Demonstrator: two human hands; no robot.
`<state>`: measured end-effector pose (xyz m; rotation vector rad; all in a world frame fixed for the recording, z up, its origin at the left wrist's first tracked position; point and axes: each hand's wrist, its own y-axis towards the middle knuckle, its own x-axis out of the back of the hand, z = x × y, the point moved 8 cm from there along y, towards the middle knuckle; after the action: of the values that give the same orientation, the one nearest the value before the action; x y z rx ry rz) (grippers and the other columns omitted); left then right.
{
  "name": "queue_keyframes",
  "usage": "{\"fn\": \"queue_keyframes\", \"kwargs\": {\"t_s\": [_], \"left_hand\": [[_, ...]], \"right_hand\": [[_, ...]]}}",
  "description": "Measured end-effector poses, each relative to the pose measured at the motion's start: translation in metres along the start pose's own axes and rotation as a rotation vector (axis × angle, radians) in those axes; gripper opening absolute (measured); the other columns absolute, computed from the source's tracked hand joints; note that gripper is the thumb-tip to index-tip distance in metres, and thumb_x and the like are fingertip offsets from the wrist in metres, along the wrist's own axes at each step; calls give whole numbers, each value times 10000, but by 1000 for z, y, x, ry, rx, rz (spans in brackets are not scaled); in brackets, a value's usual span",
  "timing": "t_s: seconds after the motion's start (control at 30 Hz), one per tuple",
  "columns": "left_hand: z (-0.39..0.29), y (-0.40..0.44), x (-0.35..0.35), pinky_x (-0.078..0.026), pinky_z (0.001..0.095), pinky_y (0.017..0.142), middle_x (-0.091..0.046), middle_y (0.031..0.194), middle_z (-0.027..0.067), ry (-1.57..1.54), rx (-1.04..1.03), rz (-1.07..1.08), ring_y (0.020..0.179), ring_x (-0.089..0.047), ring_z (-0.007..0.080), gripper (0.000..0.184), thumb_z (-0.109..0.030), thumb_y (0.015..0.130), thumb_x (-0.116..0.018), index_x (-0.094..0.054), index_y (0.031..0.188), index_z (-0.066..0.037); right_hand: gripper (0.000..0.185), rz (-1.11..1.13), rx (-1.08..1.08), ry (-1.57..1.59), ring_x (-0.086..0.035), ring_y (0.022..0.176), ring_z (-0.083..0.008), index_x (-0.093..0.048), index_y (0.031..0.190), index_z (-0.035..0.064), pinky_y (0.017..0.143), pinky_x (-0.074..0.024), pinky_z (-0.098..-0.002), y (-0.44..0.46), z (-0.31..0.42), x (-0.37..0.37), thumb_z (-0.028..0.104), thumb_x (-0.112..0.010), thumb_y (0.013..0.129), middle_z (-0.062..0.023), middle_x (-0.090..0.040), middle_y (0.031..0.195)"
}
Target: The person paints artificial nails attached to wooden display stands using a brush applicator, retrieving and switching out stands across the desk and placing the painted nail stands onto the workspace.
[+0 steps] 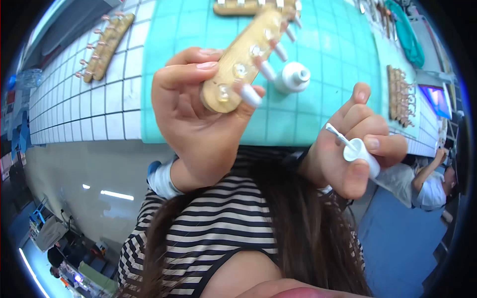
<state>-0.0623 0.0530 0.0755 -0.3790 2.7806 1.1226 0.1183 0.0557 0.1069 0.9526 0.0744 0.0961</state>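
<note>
My left hand [198, 109] is closed around the lower end of a wooden nail-tip stand [231, 74], tilted up to the right. Along the stand's right edge several false nail tips [250, 95] stick out, pale or white at their ends, and clear round bases sit on its face. Between the thumb and fingers of my right hand [362, 134] is a white nail polish brush cap [361, 158], its thin brush pointing up and left with white on the bristles. An uncapped white polish bottle [294, 77] stands on the green mat between my hands.
Another wooden stand [248, 7] lies at the mat's [323, 49] far edge. More stands with nail tips rest at left [108, 48] and right [399, 95]. A plastic bottle [29, 78] is at far left. A person [431, 186] sits at right.
</note>
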Motion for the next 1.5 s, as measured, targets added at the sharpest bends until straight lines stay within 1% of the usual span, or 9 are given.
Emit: {"fn": "queue_keyframes", "kwargs": {"t_s": [0.07,0.3,0.43,0.6,0.73,1.0,1.13,1.3,1.5], "left_hand": [[21,0,11,-466,340,837,-443,1094,121,-196,356,-140,1011,-489,219,476,112,678,-643,-419,1071,-37],[21,34,33,-465,230,769,-476,1018,98,161,480,-7,942,-519,142,353,75,746,-591,-420,1047,8],[34,39,25,-441,300,827,-503,1051,110,470,627,196,1027,-494,186,403,36,716,-621,-420,1063,-6],[45,50,3,-477,312,744,-519,1044,148,932,332,436,883,-549,239,541,33,674,-621,-376,1154,-11],[54,51,4,-488,312,735,-506,1047,154,700,437,312,885,-547,226,554,56,682,-594,-354,1177,-14],[12,50,24,-486,316,744,-494,1035,144,828,163,219,926,-530,221,543,75,716,-550,-339,1205,-31],[-28,61,68,-418,388,830,-484,1045,180,1126,160,103,977,-497,302,542,22,714,-592,-346,1196,-11],[-32,75,171,-360,371,910,-485,1173,156,1618,456,-82,1069,-463,318,691,-67,718,-644,-268,1297,-29],[29,85,205,-346,340,926,-536,1139,114,1089,541,183,1017,-490,240,849,-121,647,-726,-239,1341,-62]], "right_hand": [[265,-178,52,30,-324,423,-76,-415,869,77,709,-270,-378,-2,0,13,145,-572,666,10,-404,553],[229,-208,33,-65,-341,467,-70,-413,857,75,698,-292,-332,-4,-1,18,47,-513,653,13,-412,566],[199,-270,4,-58,-355,488,-74,-428,825,63,736,-308,-323,-5,-3,20,23,-501,644,7,-425,564],[187,-317,18,-24,-363,488,-78,-436,814,56,731,-319,-316,-7,-2,22,8,-491,642,-2,-429,560],[115,-395,-8,-70,-262,498,-85,-377,730,47,607,-252,-293,-4,0,20,28,-426,627,-9,-354,522],[149,-398,-11,-12,-328,498,-91,-434,774,37,591,-303,-287,-7,-1,23,-20,-472,643,-14,-408,601],[143,-479,-136,-109,-403,572,-100,-474,802,-3,568,-352,-246,-13,-9,27,-23,-500,663,-51,-466,707],[156,-579,-272,-146,-466,631,-93,-508,852,-24,580,-397,-197,-18,-16,31,-17,-545,702,-73,-511,772],[150,-579,-236,-127,-471,634,-83,-520,853,-37,569,-392,-192,-18,-16,32,-17,-548,707,-63,-516,771]]}}
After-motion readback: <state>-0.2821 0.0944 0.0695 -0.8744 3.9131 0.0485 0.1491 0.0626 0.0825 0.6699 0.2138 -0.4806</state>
